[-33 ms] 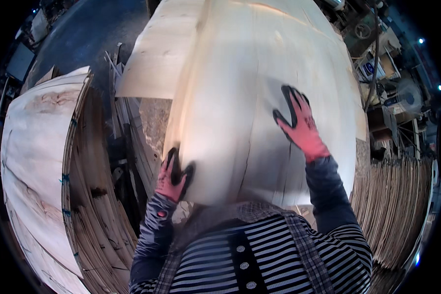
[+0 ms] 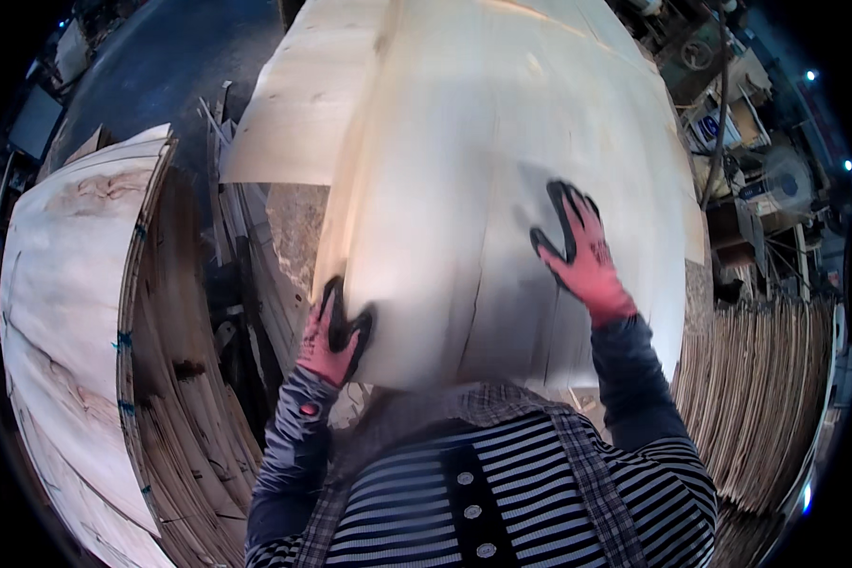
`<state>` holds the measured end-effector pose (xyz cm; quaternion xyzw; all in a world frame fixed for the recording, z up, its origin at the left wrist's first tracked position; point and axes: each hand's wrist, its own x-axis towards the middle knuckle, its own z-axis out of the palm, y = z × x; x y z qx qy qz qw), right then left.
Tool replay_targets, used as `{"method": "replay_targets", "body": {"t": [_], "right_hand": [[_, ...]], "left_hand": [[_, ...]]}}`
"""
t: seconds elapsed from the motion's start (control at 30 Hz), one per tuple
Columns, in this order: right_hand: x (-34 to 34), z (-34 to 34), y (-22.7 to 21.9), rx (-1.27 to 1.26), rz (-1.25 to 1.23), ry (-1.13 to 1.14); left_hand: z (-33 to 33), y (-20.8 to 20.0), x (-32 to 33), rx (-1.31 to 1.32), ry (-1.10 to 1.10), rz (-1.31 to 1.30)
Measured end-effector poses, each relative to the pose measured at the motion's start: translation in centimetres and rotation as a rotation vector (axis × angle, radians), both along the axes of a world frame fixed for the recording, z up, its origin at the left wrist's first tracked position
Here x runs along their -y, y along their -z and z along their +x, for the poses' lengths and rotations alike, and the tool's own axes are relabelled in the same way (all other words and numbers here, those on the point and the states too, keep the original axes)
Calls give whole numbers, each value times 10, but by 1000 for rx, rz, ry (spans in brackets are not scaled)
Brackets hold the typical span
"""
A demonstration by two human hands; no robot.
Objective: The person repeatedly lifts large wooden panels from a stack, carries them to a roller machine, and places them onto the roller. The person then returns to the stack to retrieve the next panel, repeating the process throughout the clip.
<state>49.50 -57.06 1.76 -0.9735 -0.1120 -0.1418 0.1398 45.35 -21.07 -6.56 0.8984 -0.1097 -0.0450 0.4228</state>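
A wide, pale sheet of wood veneer point(image 2: 426, 218) lies in front of me, with a dark crack running lengthwise near its close end. My right hand point(image 2: 585, 260), in a pink glove with black fingertips, is over the right half of the sheet with thumb and fingers spread. Whether its palm presses on the wood I cannot tell. At the sheet's near left edge is my left hand point(image 2: 334, 339), gloved alike, thumb apart from the fingers and nothing visibly gripped. Another veneer piece point(image 2: 298, 114) shows beneath the sheet at the far left.
Tied veneer sheets point(image 2: 66, 293) lean on the left beside a brown veneer stack point(image 2: 185, 379). Thin offcut strips point(image 2: 256, 256) lie between these and the work surface. At right stands a dense veneer stack point(image 2: 753, 398), with cluttered machinery point(image 2: 701, 57) beyond.
My right hand has slid slightly toward my body over the sheet. The left hand stays at the left edge with only a small shift; the whole view has moved a little.
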Motion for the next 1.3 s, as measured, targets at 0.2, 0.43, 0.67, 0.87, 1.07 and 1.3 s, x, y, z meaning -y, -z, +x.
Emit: {"method": "replay_targets", "body": {"t": [0.2,0.43,0.67,0.87,1.07,1.3], "right_hand": [[-19,-146,22,-222,-6,7],[-23,-190,55,-165,-90,204],[-20,-173,40,97,189,99],[-19,-126,30,183,-22,-274],[55,-25,7,-26,-168,-222],[128,139,28,53,108,-214]], "left_hand": [[8,-71,7,-140,152,-402],[8,-115,15,-347,182,-1069],[-2,-55,24,-299,224,-1337],[-13,-24,2,-120,-29,-727],[2,-24,-5,67,110,-222],[7,-29,14,-548,-297,-687]]}}
